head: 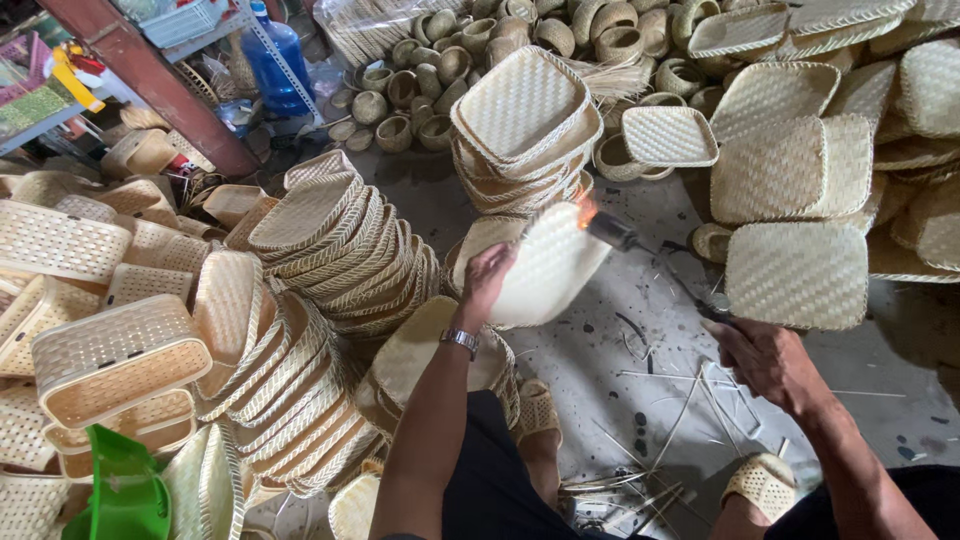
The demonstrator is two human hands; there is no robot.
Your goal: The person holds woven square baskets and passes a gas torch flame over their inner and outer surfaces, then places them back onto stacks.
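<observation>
A grey concrete floor (640, 350), stained and littered with thin bamboo slivers (660, 440), runs between heaps of woven wares under even daylight. Nested stacks of woven trays (340, 240) and oblong baskets (110, 360) crowd the left, flat square trays (800, 170) the right, and small round woven cups (440, 70) the back. At upper left a red-brown beam (150, 85) slants past a blue water jug (275, 60) and a metal rack (270, 50).

A stained grey concrete floor (640, 330) carries leaning stacks of woven trays (330, 250) at centre left, small round baskets (430, 80) along the top, flat square trays (800, 180) upper right and loose splints (680, 410) at lower centre.
</observation>
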